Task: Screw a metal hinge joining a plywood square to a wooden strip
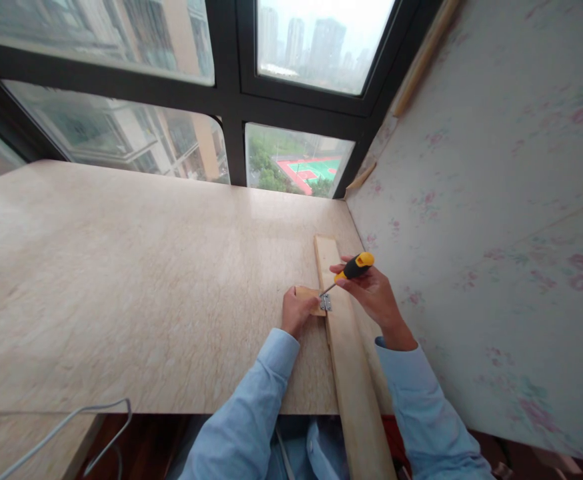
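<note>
My right hand (371, 293) is closed round a yellow-and-black screwdriver (354, 267), whose tip points down-left onto a small metal hinge (325, 303). The hinge joins a long wooden plank (349, 360), which runs from the table's far right toward me, to a small wooden block (307, 293) on its left. My left hand (297, 311) is closed over that small block, pressing it against the plank. Both sleeves are light blue.
The work lies on a wide beige marble-look tabletop (136, 287). A flowered wall (496, 220) stands close on the right. Dark-framed windows (231, 100) run along the back. A grey wire loop (71, 427) hangs below the table's front left edge.
</note>
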### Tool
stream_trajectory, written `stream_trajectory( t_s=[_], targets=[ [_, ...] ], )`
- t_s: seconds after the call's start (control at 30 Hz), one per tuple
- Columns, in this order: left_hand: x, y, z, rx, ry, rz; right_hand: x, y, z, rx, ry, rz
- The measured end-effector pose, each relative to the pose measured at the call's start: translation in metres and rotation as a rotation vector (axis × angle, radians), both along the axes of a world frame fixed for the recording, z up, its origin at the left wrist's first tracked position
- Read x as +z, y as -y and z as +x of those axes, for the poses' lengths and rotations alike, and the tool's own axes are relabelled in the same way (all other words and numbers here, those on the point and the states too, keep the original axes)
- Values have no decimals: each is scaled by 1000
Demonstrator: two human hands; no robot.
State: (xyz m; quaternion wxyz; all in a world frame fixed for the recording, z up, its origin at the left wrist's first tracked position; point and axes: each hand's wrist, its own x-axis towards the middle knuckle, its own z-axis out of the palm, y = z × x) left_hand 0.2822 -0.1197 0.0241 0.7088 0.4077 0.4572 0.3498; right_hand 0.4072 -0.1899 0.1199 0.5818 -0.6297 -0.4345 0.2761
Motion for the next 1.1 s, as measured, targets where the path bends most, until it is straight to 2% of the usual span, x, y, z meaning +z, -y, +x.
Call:
stream_trajectory(
  t_s=[0.13, 0.2, 0.27, 0.4, 0.47, 0.53, 0.67, 0.77, 0.97, 1.1],
  targets=[
    [1, 1, 0, 2, 7, -4, -6, -11, 1, -334, 324, -25],
    [2, 1, -1, 1, 14, -8, -11, -15, 3, -421, 389, -26],
    [3, 1, -1, -4, 15, -11, -17, -16, 5, -360, 340, 14],
    [2, 0, 0, -9, -1, -3, -24, -10, 9, -28, 77, 148],
    [1, 0, 0, -7, -17, 0, -21, -5, 10, 79, -6, 155],
    [1, 0, 1, -6, -25, 0, -16, -1, 9, 118, -30, 120],
    [2, 0, 0, -9, -26, 2, -5, 0, 2, 11, 100, 26],
    [2, 0, 0, -7, -8, -11, -2, -3, -4, -89, 192, 33],
    [0, 0, 1, -2, -1, -5, -3, -3, 0, -203, 125, 134],
    [2, 0, 1, 2, 2, -24, -1, 0, 7, -228, 168, 113]
  ],
)
